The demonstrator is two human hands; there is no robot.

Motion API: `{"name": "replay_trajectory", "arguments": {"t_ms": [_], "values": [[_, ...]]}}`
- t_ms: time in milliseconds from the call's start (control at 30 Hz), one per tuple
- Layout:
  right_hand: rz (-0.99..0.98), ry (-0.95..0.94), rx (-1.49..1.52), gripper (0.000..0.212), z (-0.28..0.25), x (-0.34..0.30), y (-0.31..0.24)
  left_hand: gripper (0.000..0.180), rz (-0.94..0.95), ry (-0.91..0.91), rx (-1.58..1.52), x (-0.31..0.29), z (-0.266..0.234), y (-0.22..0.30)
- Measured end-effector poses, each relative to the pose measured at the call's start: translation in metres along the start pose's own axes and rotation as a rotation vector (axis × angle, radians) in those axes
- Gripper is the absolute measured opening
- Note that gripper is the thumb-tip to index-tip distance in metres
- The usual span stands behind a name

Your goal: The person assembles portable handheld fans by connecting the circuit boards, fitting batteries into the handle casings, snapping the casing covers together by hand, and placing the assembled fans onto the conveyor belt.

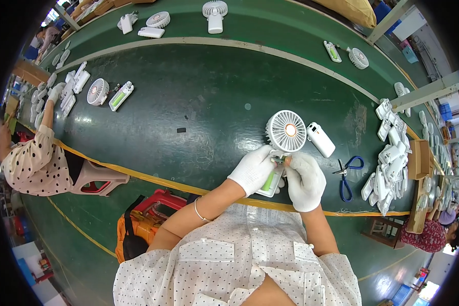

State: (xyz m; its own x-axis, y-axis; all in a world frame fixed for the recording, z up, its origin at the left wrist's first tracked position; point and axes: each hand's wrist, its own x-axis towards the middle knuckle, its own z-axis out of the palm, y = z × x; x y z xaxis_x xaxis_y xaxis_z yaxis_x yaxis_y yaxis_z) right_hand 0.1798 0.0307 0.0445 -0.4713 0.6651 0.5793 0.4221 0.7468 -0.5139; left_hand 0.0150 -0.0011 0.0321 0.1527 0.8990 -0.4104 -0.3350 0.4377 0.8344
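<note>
two gloved hands, left hand [253,169], right hand [305,179], gripping small white fan [285,131], apparently unfinished

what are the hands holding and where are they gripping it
Both gloved hands hold a small white handheld fan by its open handle. The left hand grips the handle's left side, and the right hand pinches its top just under the round fan head.

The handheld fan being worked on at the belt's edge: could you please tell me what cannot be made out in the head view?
- Fan handle: mostly covered by left hand and right hand.
- Part pinched between the fingertips: too small to identify.
- Pile of white shells: bent near the fisheye rim.
</note>
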Motion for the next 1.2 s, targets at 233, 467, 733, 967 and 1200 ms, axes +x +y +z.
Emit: {"name": "replay_trajectory", "arguments": {"t_ms": [233,467,733,967,1200], "values": [[0.877,0.131,0.64,0.017,0.01,-0.004,-0.012,0.036,-0.156,-0.095,-0.324,-0.003,-0.009,0.011],[0.378,-0.074,0.14,0.024,0.004,-0.003,0.004,0.04,-0.138,-0.076,-0.349,-0.001,-0.01,0.01],[0.221,-0.108,0.071,0.031,0.003,-0.001,0.002,0.033,-0.113,-0.041,-0.321,0.005,-0.012,0.003],[0.068,-0.149,-0.112,0.027,0.004,0.004,0.0,0.03,0.064,-0.021,-0.157,0.012,-0.018,-0.012],[0.254,-0.119,0.098,0.029,0.001,-0.002,0.005,0.032,-0.17,-0.098,-0.46,0.003,-0.013,0.009]]}}
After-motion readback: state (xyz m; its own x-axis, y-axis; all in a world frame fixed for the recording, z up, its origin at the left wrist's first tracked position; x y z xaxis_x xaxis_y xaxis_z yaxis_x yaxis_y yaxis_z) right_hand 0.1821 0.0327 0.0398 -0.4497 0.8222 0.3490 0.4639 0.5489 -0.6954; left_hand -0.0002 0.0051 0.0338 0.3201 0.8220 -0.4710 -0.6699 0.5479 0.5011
